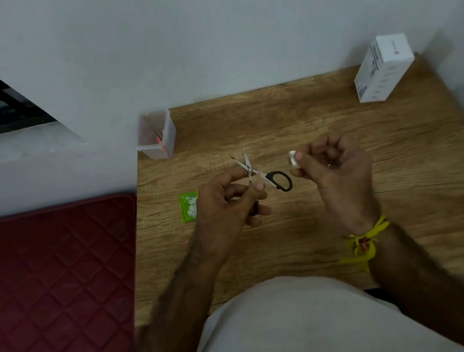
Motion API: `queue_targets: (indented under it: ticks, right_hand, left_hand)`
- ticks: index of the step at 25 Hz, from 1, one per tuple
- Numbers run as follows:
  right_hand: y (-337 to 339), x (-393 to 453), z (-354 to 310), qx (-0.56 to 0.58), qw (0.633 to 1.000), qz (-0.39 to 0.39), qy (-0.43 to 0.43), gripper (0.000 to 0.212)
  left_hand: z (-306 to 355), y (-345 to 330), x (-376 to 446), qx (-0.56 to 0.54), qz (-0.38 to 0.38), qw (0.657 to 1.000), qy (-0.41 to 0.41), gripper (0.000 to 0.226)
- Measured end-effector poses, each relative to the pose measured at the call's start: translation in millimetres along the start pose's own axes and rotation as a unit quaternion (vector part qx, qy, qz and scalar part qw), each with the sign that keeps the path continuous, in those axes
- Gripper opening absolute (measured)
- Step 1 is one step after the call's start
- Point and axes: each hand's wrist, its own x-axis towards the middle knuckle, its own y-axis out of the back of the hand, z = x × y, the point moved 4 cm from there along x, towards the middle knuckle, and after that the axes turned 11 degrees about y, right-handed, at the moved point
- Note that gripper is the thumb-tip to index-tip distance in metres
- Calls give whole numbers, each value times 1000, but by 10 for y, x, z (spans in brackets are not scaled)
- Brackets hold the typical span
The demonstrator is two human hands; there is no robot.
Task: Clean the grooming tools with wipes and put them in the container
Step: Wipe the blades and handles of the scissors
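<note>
Over the middle of the table [375, 185]: left hand [226, 206] gripping scissors [257, 173], blades spread apart, one black loop free on the right, the other loop mostly hidden behind curled fingers [252, 193]. Right hand [333, 166] beside it, apart from the scissors, pinching a small white wipe [293, 158] between thumb and fingertips; most of the wipe hidden. At the far left corner a clear container [156, 134], something red inside, hard to make out. Near the left edge a green packet [189, 207], partly covered by the left hand. At the far right corner a white box [382, 69].
</note>
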Motion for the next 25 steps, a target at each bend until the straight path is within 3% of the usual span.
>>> queue_targets:
  ticks: [4,11,14,19,25]
  right_hand:
    - [-178,-92,-175,-100,984,-86,118,24]
    - [-218,-164,-190,-180,958,-152,161,24]
    - [-242,-170,-170,-210,946,-154,190,14]
    - [-313,-202,-117,-265,898,-192,295,8]
    - [-359,-212,1,-322,854,-246,327,9]
  left_hand:
    - [-7,-61,-78,-4,-32,999,16,23]
    - [-63,-77,-163,29,-58,998,15,35]
    - [-69,-92,-178,45,-71,996,15,32]
    - [-74,-77,-136,60,-57,997,6,30]
    - [-135,-101,-123,86,-50,995,5,32]
